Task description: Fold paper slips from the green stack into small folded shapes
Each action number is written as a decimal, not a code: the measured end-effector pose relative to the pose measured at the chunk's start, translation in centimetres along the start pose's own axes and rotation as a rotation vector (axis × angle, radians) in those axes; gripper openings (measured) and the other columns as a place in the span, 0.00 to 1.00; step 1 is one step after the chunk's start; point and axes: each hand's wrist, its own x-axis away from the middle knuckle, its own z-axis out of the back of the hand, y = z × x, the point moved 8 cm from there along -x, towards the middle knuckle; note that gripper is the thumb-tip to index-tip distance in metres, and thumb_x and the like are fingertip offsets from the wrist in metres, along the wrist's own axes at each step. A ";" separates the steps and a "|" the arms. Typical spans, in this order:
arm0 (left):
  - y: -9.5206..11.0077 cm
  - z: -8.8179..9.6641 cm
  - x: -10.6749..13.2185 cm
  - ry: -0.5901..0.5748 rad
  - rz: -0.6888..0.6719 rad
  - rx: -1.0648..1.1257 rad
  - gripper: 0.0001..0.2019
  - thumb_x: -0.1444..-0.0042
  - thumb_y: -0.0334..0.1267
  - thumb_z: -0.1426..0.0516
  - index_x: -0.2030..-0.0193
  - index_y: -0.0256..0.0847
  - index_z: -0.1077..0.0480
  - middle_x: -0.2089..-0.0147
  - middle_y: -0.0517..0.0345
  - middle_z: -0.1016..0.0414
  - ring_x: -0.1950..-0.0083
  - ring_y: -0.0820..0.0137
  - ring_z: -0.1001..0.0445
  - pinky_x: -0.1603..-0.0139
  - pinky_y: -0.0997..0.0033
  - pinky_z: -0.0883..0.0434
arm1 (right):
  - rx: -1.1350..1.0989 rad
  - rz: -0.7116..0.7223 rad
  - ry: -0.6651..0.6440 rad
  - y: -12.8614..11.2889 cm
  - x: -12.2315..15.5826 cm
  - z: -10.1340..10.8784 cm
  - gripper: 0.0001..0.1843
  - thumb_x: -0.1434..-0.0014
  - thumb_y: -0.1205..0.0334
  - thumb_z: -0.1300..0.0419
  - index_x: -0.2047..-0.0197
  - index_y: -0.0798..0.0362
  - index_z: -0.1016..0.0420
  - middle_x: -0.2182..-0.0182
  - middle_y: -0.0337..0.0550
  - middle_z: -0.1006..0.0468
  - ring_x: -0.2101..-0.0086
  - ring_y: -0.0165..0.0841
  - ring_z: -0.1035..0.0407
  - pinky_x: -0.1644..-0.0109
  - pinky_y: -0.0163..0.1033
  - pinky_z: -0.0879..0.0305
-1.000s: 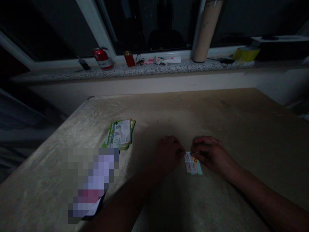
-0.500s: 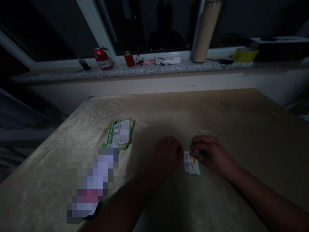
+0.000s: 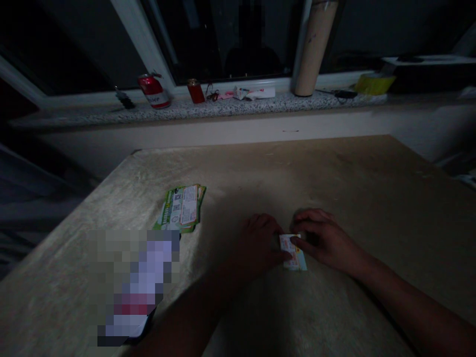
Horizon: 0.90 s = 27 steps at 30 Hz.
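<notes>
A small white paper card [image 3: 294, 255] with orange print lies flat on the beige table [image 3: 334, 173], between my two hands. My left hand [image 3: 260, 243] rests curled at the card's left edge, its fingertips pressing on the paper. From the right, my right hand [image 3: 322, 240] reaches in, its fingers bent and pinching the card's upper right part. A stack of green and white leaflets [image 3: 182, 208] lies on the table to the left, apart from both hands.
A blurred-out flat object [image 3: 137, 282] lies near the table's left front edge. The stone windowsill [image 3: 223, 106] behind holds a tipped red can [image 3: 153, 91], a small red item [image 3: 195, 90], a tall cardboard tube [image 3: 314, 47] and a yellow thing [image 3: 374, 83]. The room is dim.
My left hand has slid down and right along the card's left edge, now covering part of it. The right hand stays on the card's top. The view shifted slightly.
</notes>
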 end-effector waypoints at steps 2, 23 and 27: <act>-0.2 0.0 0.0 0.014 0.003 0.038 0.20 0.53 0.40 0.27 0.57 0.39 0.28 0.52 0.52 0.26 0.46 0.57 0.30 0.42 0.56 0.34 | -0.019 0.014 -0.009 -0.2 0.0 0.0 0.07 0.39 0.58 0.33 0.56 0.45 0.19 0.53 0.46 0.21 0.50 0.44 0.27 0.44 0.54 0.34; -2.8 0.8 0.3 0.264 0.247 0.787 0.06 0.46 0.34 0.39 0.61 0.40 0.26 0.66 0.61 0.24 0.65 0.71 0.26 0.64 0.72 0.29 | -0.367 -0.006 0.044 -1.4 -0.7 1.2 0.03 0.36 0.61 0.36 0.61 0.50 0.21 0.64 0.43 0.20 0.61 0.36 0.26 0.56 0.43 0.30; -3.1 1.0 0.3 0.296 0.270 0.885 0.06 0.48 0.36 0.37 0.64 0.40 0.28 0.68 0.61 0.26 0.67 0.72 0.28 0.66 0.73 0.30 | -0.439 -0.018 0.062 -1.4 -0.7 1.4 0.03 0.35 0.62 0.36 0.61 0.50 0.20 0.65 0.43 0.20 0.63 0.35 0.25 0.58 0.42 0.30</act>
